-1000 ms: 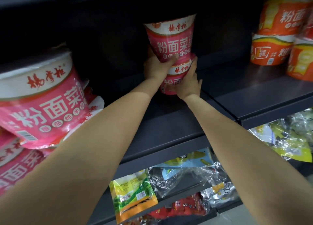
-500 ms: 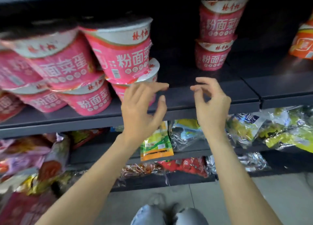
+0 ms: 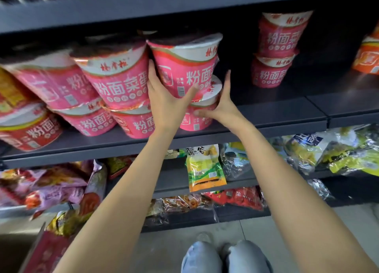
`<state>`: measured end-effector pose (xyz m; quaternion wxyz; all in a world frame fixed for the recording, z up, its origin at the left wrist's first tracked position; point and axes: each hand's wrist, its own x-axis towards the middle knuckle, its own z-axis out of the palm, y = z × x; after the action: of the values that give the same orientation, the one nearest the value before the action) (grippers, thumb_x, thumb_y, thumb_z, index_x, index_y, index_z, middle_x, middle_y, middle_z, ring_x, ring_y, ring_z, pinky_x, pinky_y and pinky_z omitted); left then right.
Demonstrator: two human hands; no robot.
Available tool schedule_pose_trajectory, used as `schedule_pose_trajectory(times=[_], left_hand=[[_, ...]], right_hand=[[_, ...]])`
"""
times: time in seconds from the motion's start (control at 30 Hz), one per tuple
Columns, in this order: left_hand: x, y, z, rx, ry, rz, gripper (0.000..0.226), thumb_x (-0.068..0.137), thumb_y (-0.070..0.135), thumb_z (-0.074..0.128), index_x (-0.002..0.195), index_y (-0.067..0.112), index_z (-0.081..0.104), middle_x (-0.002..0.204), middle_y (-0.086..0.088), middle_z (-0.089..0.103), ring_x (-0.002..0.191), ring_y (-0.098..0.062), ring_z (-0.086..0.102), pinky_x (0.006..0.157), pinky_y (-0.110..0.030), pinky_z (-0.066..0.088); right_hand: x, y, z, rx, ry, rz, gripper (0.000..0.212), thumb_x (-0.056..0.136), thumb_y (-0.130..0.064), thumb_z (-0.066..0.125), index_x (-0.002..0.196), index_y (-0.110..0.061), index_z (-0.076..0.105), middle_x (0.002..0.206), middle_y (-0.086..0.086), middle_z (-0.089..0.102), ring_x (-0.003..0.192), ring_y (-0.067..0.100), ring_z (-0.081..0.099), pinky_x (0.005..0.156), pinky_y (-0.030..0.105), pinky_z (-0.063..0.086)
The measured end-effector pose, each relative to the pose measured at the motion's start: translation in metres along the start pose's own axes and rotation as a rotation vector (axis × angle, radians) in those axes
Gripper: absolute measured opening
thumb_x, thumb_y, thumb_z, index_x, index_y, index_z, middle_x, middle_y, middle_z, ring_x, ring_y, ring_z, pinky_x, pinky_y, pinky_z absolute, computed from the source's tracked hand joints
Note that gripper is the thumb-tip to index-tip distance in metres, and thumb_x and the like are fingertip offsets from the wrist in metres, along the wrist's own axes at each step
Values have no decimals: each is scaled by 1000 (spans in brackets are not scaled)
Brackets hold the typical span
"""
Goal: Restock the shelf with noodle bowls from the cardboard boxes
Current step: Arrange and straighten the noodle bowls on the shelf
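Both hands [image 3: 167, 100] [image 3: 223, 105] raised — fingers spread

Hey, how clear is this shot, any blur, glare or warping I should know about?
Head view: pink bowls at far left smear with motion blur; the stack between the left hand and right hand reads sharper; glare streaks the shelf at right; wide-angle bending curves the edges.

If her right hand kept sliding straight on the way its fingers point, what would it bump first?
Probably only the shelf's dark back. The right hand points up and inward beside the lower noodle bowl; nothing shows beyond its fingertips, though depth is unclear.
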<state>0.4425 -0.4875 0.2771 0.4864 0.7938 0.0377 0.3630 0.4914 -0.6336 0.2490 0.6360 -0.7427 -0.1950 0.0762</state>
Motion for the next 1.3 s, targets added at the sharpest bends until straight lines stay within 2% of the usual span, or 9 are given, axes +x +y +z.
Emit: schedule_pose_trajectory(times=[0.13, 0.23, 0.47, 0.6, 0.87, 0.97, 1.13, 1.17, 1.3], left_hand=[[14, -2, 3, 1, -53, 18, 127, 62, 56, 81, 152, 10, 4, 154, -8, 25, 142, -19, 28, 115, -39, 30], [15, 1, 8, 2, -52, 19, 131, 56, 57, 83, 151, 11, 5, 152, -5, 30, 138, -17, 34, 112, -40, 35], [-8, 36, 65, -149, -96, 31, 131, 50, 60, 86, 151, 18, 13, 147, 0, 39, 135, -11, 40, 109, -39, 39], [-15, 63, 122, -229, -223, 13, 130, 45, 61, 87, 149, 24, 18, 142, 5, 45, 128, -9, 48, 102, -39, 46], [-8, 89, 196, -313, -480, 40, 119, 46, 54, 87, 144, 23, 26, 133, 6, 52, 117, -7, 55, 98, -36, 51], [7, 85, 207, -287, -576, 51, 111, 59, 37, 90, 146, 17, 25, 130, 3, 55, 115, -10, 57, 99, -33, 50], [29, 70, 214, -275, -572, 44, 102, 69, 28, 85, 150, 15, 23, 137, -2, 52, 113, -4, 53, 91, -12, 48], [30, 69, 215, -295, -592, 38, 105, 69, 27, 85, 150, 16, 20, 138, -3, 51, 114, -6, 53, 91, -12, 48], [32, 74, 223, -358, -656, 8, 113, 68, 22, 86, 151, 18, 9, 135, 0, 50, 119, -11, 54, 102, -35, 48]], right_hand=[[9, 3, -4, -40, -39, 7, 141, 67, -10, 85, 144, -29, -31, 157, -3, 22, 136, 7, 31, 115, 38, 31], [5, 5, -6, -66, 39, -13, 139, 63, -13, 88, 150, -30, -19, 146, -13, 32, 133, 5, 36, 112, 35, 34], [-30, 11, -41, -192, 506, -91, 132, 49, -45, 91, 148, -40, 5, 151, -11, 34, 136, 13, 39, 107, 42, 42], [-45, 23, -80, -300, 799, -92, 126, 53, -46, 89, 149, -31, 9, 151, -5, 33, 136, 16, 39, 102, 41, 44], [-37, 44, -126, -417, 1129, -7, 126, 52, -51, 88, 149, -15, 15, 142, 12, 38, 128, 30, 42, 98, 47, 44], [-30, 48, -135, -410, 1125, -7, 128, 53, -53, 87, 149, -11, 14, 142, 15, 34, 130, 33, 37, 102, 52, 39], [-47, 75, -157, -320, 919, -144, 129, 58, -53, 85, 151, -17, 3, 153, 13, 19, 139, 30, 26, 111, 54, 30], [-49, 78, -163, -287, 895, -139, 128, 59, -52, 85, 151, -21, 1, 154, 12, 19, 139, 29, 27, 110, 54, 32], [-46, 74, -178, -205, 764, -139, 127, 62, -32, 88, 151, -25, -2, 156, 7, 18, 143, 19, 27, 114, 47, 31]])
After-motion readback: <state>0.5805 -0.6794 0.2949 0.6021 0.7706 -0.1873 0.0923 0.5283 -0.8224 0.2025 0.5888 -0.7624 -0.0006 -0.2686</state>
